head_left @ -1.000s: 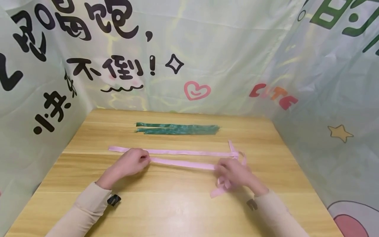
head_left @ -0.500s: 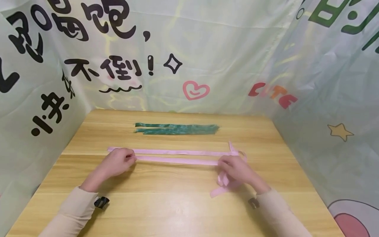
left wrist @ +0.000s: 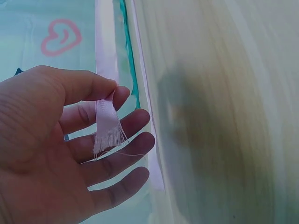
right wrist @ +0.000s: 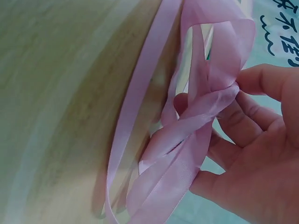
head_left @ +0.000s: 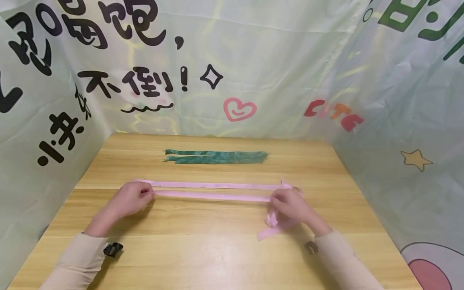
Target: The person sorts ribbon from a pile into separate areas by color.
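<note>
Left hand [head_left: 127,198] pinches the frayed end of the long pink satin ribbon [head_left: 212,195] near the wooden tabletop's [head_left: 217,257] left edge. Right hand [head_left: 290,206] grips its bunched loops toward the right edge. Risk: the thin pinch slips, or pulling tightens the loops into a snarl. Versus a second ago, left hand sits further left and the strand is straighter. Green ribbon [head_left: 216,157] unchanged at the far edge.

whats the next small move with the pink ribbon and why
Probably lay the frayed end down beside the far strand's end. The left hand pinches it, the ribbon already runs straight to the right hand, which holds the gathered loops.
</note>
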Demonstrator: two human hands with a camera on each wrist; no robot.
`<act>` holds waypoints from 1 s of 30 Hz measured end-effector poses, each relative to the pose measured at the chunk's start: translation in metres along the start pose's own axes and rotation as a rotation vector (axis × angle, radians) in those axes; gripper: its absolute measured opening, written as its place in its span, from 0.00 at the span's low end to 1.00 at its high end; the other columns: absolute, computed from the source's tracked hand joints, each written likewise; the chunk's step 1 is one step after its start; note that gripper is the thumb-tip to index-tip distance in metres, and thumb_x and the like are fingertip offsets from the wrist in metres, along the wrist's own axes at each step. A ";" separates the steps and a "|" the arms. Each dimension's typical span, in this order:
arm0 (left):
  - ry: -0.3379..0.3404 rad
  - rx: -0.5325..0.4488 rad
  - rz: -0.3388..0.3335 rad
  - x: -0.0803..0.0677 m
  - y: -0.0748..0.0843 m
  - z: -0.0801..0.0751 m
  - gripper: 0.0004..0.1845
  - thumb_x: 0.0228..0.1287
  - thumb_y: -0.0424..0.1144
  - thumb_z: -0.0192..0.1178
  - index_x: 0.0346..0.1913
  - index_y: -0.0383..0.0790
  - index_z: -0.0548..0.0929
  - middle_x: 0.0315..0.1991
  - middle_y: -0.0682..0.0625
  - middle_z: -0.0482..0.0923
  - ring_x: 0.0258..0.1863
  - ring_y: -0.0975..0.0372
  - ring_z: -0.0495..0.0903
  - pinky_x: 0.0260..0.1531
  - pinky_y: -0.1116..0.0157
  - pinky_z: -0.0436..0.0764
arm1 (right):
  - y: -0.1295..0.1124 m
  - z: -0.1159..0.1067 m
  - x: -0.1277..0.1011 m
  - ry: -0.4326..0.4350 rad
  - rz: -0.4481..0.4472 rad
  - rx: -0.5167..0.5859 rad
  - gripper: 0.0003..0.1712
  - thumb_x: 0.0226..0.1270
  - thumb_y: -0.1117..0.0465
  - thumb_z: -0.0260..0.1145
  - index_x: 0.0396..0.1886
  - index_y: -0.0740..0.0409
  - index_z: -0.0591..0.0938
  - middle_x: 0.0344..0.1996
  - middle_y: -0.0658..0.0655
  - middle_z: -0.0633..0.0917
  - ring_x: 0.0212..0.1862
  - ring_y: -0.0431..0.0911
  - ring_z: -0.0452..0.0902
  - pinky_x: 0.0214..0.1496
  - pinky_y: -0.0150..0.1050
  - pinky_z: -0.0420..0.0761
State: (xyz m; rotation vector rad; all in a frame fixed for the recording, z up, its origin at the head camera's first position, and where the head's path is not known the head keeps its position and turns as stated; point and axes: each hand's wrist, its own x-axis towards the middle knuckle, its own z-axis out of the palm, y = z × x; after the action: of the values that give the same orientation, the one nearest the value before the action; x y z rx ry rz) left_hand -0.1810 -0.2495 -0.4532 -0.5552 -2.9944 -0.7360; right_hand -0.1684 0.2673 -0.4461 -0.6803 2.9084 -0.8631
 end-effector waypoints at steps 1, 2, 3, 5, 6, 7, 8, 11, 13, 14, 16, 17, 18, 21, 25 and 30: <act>-0.004 -0.008 -0.009 -0.001 -0.001 -0.001 0.09 0.71 0.36 0.65 0.30 0.45 0.84 0.19 0.57 0.65 0.25 0.62 0.64 0.30 0.65 0.64 | 0.001 0.000 0.000 -0.004 0.006 0.002 0.07 0.74 0.65 0.65 0.36 0.60 0.88 0.26 0.47 0.86 0.30 0.35 0.77 0.40 0.36 0.81; -0.008 -0.013 -0.019 -0.001 -0.002 -0.001 0.09 0.72 0.36 0.65 0.30 0.45 0.84 0.19 0.56 0.65 0.24 0.62 0.64 0.29 0.65 0.64 | 0.001 0.000 -0.001 -0.007 0.018 0.003 0.07 0.74 0.65 0.65 0.36 0.61 0.88 0.26 0.46 0.86 0.29 0.35 0.76 0.38 0.35 0.80; -0.010 -0.016 -0.027 -0.002 -0.003 -0.002 0.09 0.72 0.36 0.64 0.31 0.45 0.84 0.19 0.56 0.65 0.24 0.62 0.64 0.28 0.65 0.64 | 0.002 0.000 -0.002 -0.007 0.023 0.002 0.07 0.73 0.65 0.65 0.35 0.60 0.88 0.25 0.46 0.85 0.29 0.35 0.75 0.37 0.34 0.79; -0.008 -0.023 -0.041 -0.003 -0.005 -0.004 0.09 0.72 0.36 0.64 0.31 0.45 0.84 0.20 0.56 0.65 0.23 0.62 0.64 0.27 0.66 0.64 | 0.004 0.000 -0.003 -0.006 0.032 0.000 0.07 0.73 0.65 0.65 0.35 0.59 0.87 0.24 0.46 0.84 0.27 0.35 0.73 0.34 0.33 0.77; -0.005 -0.027 -0.048 -0.004 -0.006 -0.005 0.09 0.72 0.36 0.64 0.31 0.44 0.83 0.20 0.55 0.65 0.23 0.62 0.64 0.27 0.66 0.64 | 0.005 0.000 -0.003 -0.003 0.035 -0.002 0.06 0.73 0.65 0.65 0.35 0.59 0.87 0.24 0.46 0.83 0.27 0.35 0.73 0.34 0.33 0.77; 0.001 -0.028 -0.054 -0.005 -0.008 -0.007 0.09 0.72 0.37 0.64 0.31 0.44 0.83 0.20 0.55 0.66 0.22 0.62 0.65 0.27 0.66 0.64 | 0.006 0.000 -0.004 0.003 0.038 -0.004 0.06 0.72 0.65 0.66 0.34 0.58 0.87 0.24 0.45 0.83 0.27 0.35 0.73 0.33 0.33 0.77; 0.005 -0.027 -0.062 -0.006 -0.009 -0.008 0.09 0.72 0.37 0.64 0.31 0.44 0.83 0.20 0.55 0.66 0.22 0.62 0.65 0.26 0.66 0.64 | 0.007 -0.001 -0.005 0.007 0.041 -0.003 0.06 0.72 0.65 0.66 0.33 0.57 0.87 0.24 0.45 0.83 0.28 0.36 0.73 0.33 0.33 0.77; 0.018 -0.024 -0.084 -0.008 -0.015 -0.012 0.09 0.72 0.36 0.64 0.30 0.44 0.82 0.20 0.55 0.66 0.22 0.62 0.66 0.26 0.66 0.64 | 0.009 -0.003 -0.007 0.011 0.046 0.003 0.06 0.72 0.64 0.67 0.33 0.56 0.86 0.24 0.46 0.83 0.28 0.36 0.73 0.33 0.33 0.77; 0.020 -0.022 -0.095 -0.010 -0.018 -0.013 0.09 0.73 0.36 0.63 0.30 0.45 0.81 0.19 0.55 0.66 0.22 0.62 0.66 0.26 0.66 0.64 | 0.011 -0.005 -0.008 0.005 0.063 0.012 0.06 0.73 0.64 0.67 0.32 0.56 0.85 0.24 0.47 0.83 0.28 0.37 0.73 0.32 0.32 0.77; 0.018 -0.022 -0.098 -0.011 -0.019 -0.014 0.09 0.73 0.37 0.63 0.30 0.45 0.81 0.19 0.56 0.66 0.22 0.62 0.66 0.26 0.66 0.64 | 0.012 -0.006 -0.009 -0.002 0.072 0.021 0.06 0.73 0.64 0.67 0.32 0.56 0.85 0.24 0.47 0.83 0.28 0.37 0.73 0.31 0.32 0.77; 0.012 -0.021 -0.100 -0.012 -0.022 -0.015 0.10 0.74 0.38 0.62 0.30 0.45 0.81 0.19 0.56 0.67 0.22 0.62 0.66 0.26 0.66 0.64 | 0.013 -0.007 -0.011 -0.019 0.092 0.031 0.07 0.73 0.64 0.68 0.32 0.56 0.85 0.24 0.47 0.83 0.27 0.37 0.74 0.31 0.32 0.77; 0.007 -0.021 -0.100 -0.013 -0.023 -0.015 0.11 0.74 0.38 0.62 0.30 0.45 0.81 0.18 0.56 0.67 0.21 0.62 0.66 0.26 0.66 0.64 | 0.013 -0.008 -0.012 -0.023 0.101 0.030 0.07 0.73 0.64 0.68 0.32 0.56 0.85 0.25 0.47 0.83 0.28 0.37 0.74 0.31 0.32 0.77; 0.003 -0.024 -0.100 -0.013 -0.024 -0.015 0.11 0.74 0.38 0.62 0.30 0.45 0.81 0.18 0.56 0.67 0.21 0.62 0.66 0.26 0.66 0.64 | 0.014 -0.009 -0.013 -0.027 0.108 0.025 0.07 0.73 0.64 0.68 0.32 0.56 0.85 0.25 0.47 0.83 0.28 0.37 0.75 0.32 0.33 0.78; -0.007 -0.028 -0.103 -0.014 -0.026 -0.014 0.11 0.74 0.39 0.62 0.30 0.45 0.81 0.18 0.56 0.68 0.21 0.62 0.66 0.26 0.66 0.64 | 0.016 -0.010 -0.015 -0.030 0.128 -0.013 0.06 0.72 0.64 0.68 0.32 0.55 0.84 0.25 0.46 0.84 0.29 0.37 0.76 0.34 0.33 0.78; -0.013 -0.036 -0.120 -0.014 -0.027 -0.013 0.10 0.74 0.39 0.62 0.31 0.44 0.82 0.18 0.56 0.69 0.21 0.62 0.67 0.25 0.66 0.65 | 0.020 -0.013 -0.016 -0.014 0.142 -0.060 0.06 0.70 0.65 0.68 0.31 0.54 0.84 0.25 0.46 0.84 0.30 0.39 0.75 0.37 0.36 0.78; -0.026 -0.043 -0.142 -0.014 -0.028 -0.011 0.10 0.75 0.39 0.62 0.32 0.43 0.83 0.19 0.56 0.70 0.21 0.62 0.68 0.25 0.66 0.66 | 0.020 -0.016 -0.017 0.031 0.131 -0.077 0.06 0.70 0.64 0.67 0.31 0.52 0.85 0.24 0.45 0.83 0.35 0.43 0.73 0.44 0.44 0.74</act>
State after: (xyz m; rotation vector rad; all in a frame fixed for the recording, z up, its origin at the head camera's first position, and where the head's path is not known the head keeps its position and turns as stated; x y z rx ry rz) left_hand -0.1782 -0.2820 -0.4570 -0.3580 -3.0740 -0.8086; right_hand -0.1635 0.2973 -0.4446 -0.4782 2.9870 -0.7576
